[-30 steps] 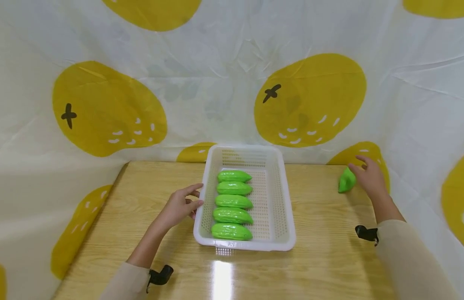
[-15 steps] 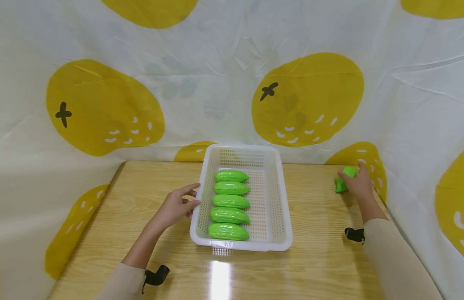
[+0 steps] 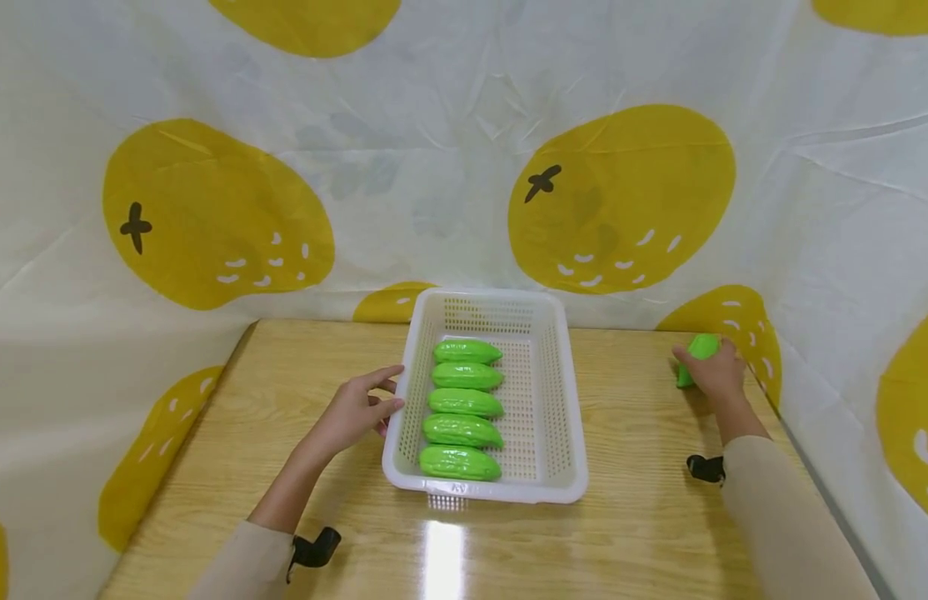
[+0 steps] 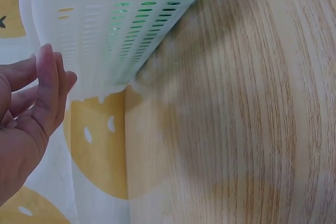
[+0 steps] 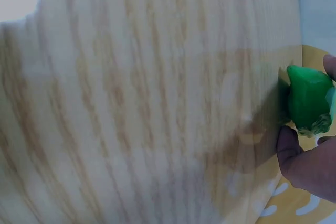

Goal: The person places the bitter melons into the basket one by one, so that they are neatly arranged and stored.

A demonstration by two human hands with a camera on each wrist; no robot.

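Observation:
A white perforated plastic basket [image 3: 565, 400] stands mid-table. A column of several glossy bright green, oblong gourd-like pieces [image 3: 464, 403] lies along its left half, their pointed ends to the right. My left hand [image 3: 351, 412] is at the basket's left side, fingertips right at the rim; in the left wrist view its fingers [image 4: 47, 85] extend loosely beside the wall. At the far right, my right hand [image 3: 719, 375] has thumb and fingers around another green gourd-like piece [image 3: 704, 345]. The right wrist view shows this green piece [image 5: 310, 98] between thumb and fingers, partly cut off by the frame edge.
The wooden table [image 3: 636, 467] meets a white curtain [image 3: 434, 208] printed with yellow fruit at the back and both sides. The right hand works close to the table's back right corner. A black camera mount [image 3: 316, 548] sits on the left wrist.
My right hand has come in from the right and closed its thumb and fingers around the green gourd-like piece, which now leans slightly. The left hand keeps its place at the basket.

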